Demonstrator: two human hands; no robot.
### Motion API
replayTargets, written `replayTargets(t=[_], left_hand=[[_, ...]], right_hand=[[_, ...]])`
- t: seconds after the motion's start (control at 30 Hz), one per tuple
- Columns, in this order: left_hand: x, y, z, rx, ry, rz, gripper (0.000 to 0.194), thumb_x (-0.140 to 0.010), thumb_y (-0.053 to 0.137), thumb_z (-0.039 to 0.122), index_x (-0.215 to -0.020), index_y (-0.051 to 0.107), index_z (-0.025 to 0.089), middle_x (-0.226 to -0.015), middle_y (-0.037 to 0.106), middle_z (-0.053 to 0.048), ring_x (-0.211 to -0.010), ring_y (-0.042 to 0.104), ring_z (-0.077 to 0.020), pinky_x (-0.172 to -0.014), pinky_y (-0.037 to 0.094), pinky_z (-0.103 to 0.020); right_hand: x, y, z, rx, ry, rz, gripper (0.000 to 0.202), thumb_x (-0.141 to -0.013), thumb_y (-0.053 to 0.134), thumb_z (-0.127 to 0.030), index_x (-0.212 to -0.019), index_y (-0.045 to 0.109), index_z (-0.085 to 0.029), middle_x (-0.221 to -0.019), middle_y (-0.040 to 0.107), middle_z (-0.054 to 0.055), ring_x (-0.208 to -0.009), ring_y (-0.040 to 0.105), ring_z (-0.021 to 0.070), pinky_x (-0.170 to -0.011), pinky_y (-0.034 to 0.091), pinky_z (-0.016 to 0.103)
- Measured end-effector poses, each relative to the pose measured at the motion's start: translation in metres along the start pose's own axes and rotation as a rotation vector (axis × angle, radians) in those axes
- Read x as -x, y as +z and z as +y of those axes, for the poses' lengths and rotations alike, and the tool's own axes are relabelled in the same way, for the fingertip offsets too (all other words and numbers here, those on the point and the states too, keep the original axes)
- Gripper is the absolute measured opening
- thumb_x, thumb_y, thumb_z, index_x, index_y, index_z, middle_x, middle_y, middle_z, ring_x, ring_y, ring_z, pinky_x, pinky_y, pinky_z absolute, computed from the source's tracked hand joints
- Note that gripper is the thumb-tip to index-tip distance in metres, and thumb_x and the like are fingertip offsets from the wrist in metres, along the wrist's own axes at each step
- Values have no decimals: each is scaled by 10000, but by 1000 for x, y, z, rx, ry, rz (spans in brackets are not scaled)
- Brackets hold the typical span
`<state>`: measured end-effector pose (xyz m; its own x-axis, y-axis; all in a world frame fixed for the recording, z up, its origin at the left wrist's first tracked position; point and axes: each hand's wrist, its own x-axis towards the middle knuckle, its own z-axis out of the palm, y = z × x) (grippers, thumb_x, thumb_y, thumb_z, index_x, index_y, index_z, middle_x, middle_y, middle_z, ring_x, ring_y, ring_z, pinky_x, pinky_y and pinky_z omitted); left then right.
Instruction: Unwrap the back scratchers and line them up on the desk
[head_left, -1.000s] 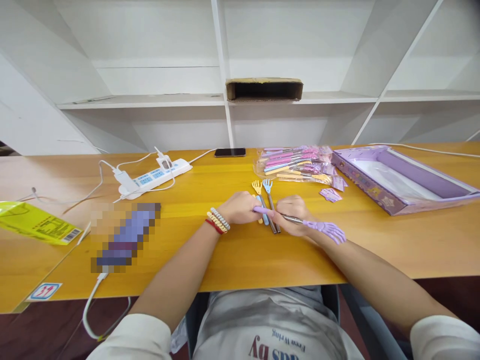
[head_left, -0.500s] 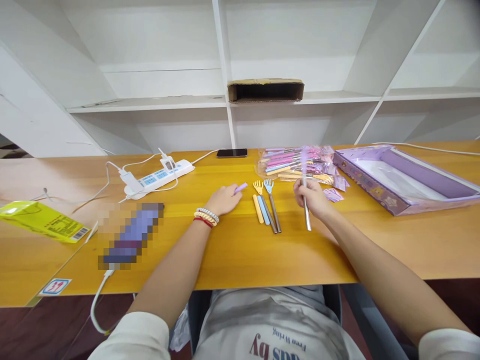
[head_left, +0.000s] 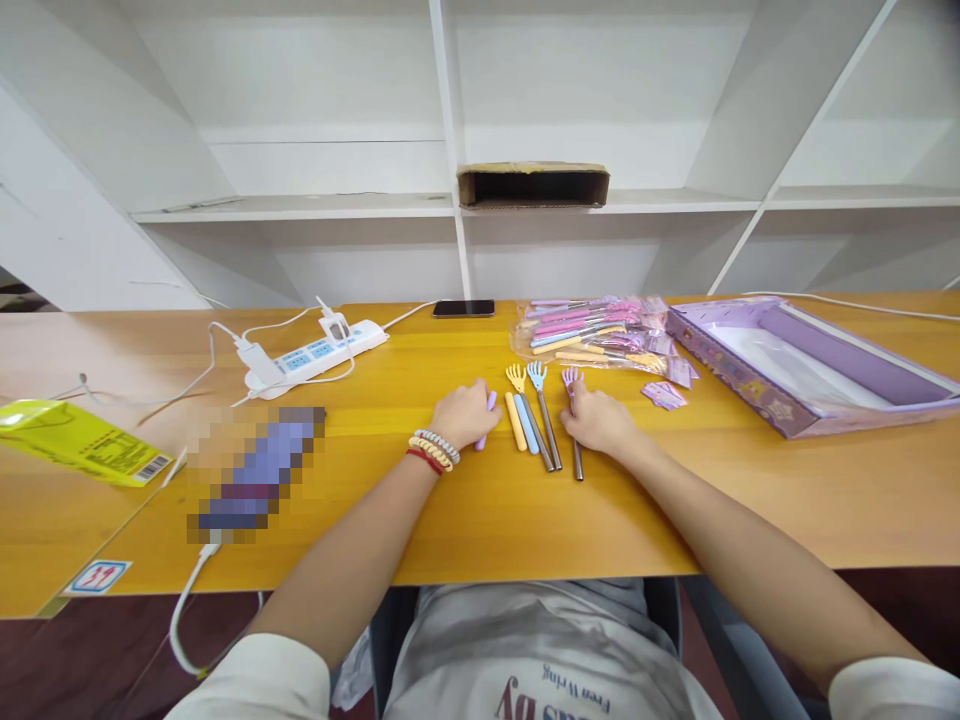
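Clock centred on the blue-headed rod (head_left: 549, 418), flat on the bench (head_left: 480, 530); 12 points away from the wearer.

Left hand (head_left: 463, 415) at 9, low over the wood: fingers closed on the purple handle (head_left: 487, 420), its ends showing. Right hand (head_left: 600, 422) at 3: fingers pinch the purple-headed rod (head_left: 577, 462) just below its rake-like head, metal end pointing to 6.

Between the hands, toward 9 from the centre rod: yellow-headed rod (head_left: 538, 432), lower end close beside it; then blue handle (head_left: 529, 425) and yellow handle (head_left: 516, 422), side by side.

Toward 1, clear packs (head_left: 592, 325) of coloured pieces in a heap. Between 2 and 3, small printed cards (head_left: 664, 395), then an open purple box (head_left: 780, 400) farther out. Dark phone (head_left: 463, 309) at 11; white power strip (head_left: 322, 358) near 10, plugs in.
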<state>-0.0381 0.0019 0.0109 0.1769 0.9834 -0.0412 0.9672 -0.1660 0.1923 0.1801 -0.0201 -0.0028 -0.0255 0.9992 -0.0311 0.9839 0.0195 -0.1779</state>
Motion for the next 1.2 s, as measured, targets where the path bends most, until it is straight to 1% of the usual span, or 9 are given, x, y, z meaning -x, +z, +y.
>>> replayTargets(t=[0.1, 0.2, 0.27, 0.4, 0.57, 0.7, 0.9, 1.03, 1.2], left_hand=[[1, -1, 1, 69, -24, 8, 493, -781, 464, 437, -1185, 455, 153, -993, 641, -142, -914, 603, -276, -708, 420, -330], [1, -3, 1, 157, -2, -18, 548, -778, 473, 420, -1248, 405, 145, -1001, 641, -138, -917, 602, -266, -695, 413, -315], [1, -2, 1, 212, 33, -38, 530, -777, 476, 396, -1242, 416, 149, -979, 644, -126, -878, 609, -245, -671, 409, -299], [1, 5, 4, 268, 117, -38, 467, -774, 477, 349, -1207, 443, 178, -941, 648, -90, -809, 609, -207, -637, 401, -277], [2, 12, 7, 211, 182, 16, 412, -784, 455, 325, -1181, 452, 217, -901, 648, -57, -778, 602, -199, -628, 397, -276], [1, 13, 7, 126, 143, 58, 368, -808, 424, 356, -1148, 472, 222, -870, 652, -60, -774, 608, -218, -639, 398, -295], [1, 11, 7, 71, 64, 56, 363, -826, 398, 380, -1134, 496, 215, -921, 659, -81, -848, 614, -245, -705, 420, -323], [2, 10, 8, 71, 59, 52, 367, -838, 380, 399, -1129, 503, 212, -950, 660, -88, -873, 614, -253, -726, 426, -333], [1, 11, 7, 82, 71, 57, 376, -839, 378, 425, -1125, 501, 215, -953, 660, -91, -876, 615, -266, -720, 426, -342]], right_hand=[[1, -2, 1, 3, -22, 8, 416, -818, 431, -335, -1178, 442, -127, -928, 642, 158, -844, 609, 288, -659, 391, 323], [-1, -2, 7, -48, -96, 23, 448, -788, 485, -322, -1199, 432, -153, -902, 655, 116, -830, 604, 255, -637, 372, 290], [-3, 1, 10, -83, -144, 41, 432, -777, 499, -297, -1185, 447, -163, -873, 659, 91, -801, 602, 229, -625, 358, 273], [-7, 7, 11, -158, -207, 101, 321, -812, 451, -264, -1118, 496, -175, -804, 660, 51, -752, 599, 183, -630, 347, 254], [-8, 11, 9, -215, -284, 119, 210, -817, 460, -251, -1000, 544, -193, -752, 651, 14, -694, 581, 143, -621, 343, 232], [-4, 11, 4, -232, -334, 117, 177, -809, 475, -245, -959, 552, -193, -711, 635, 3, -638, 556, 124, -601, 334, 223], [4, 12, -6, -256, -398, 113, 138, -801, 474, -236, -912, 549, -200, -680, 622, -12, -616, 542, 115, -596, 329, 215], [2, 13, -4, -264, -396, 121, 148, -794, 488, -236, -918, 556, -194, -715, 626, -3, -605, 531, 106, -592, 331, 211], [-3, 12, -1, -289, -379, 127, 172, -823, 474, -255, -942, 574, -182, -735, 630, 13, -626, 535, 109, -626, 351, 212]])
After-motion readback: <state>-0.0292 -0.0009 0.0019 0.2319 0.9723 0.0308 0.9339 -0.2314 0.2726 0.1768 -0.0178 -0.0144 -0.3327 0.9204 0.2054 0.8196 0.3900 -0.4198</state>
